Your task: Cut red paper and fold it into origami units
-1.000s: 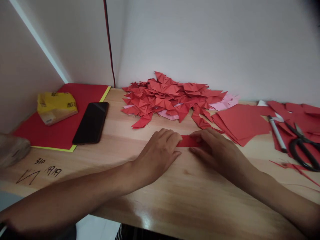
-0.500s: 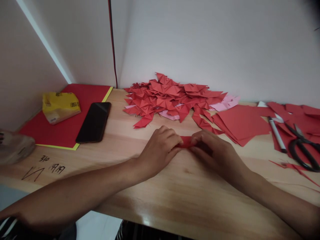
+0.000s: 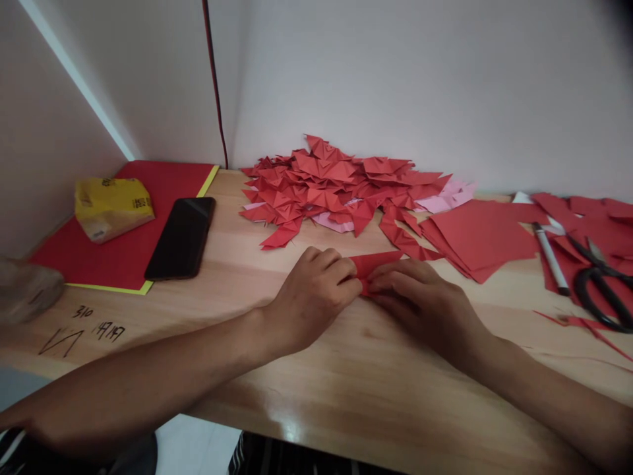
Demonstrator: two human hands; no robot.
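Head view: my left hand pinches the red paper by its left end at the table; my right hand touches its near side, whether gripping I can't tell. Beyond lies a pile of folded papers.

Red paper, black phone, yellow-and-black packet

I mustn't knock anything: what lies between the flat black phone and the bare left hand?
In the head view, bare wooden tabletop separates the phone and left hand; the folded red paper pile sits farther back.
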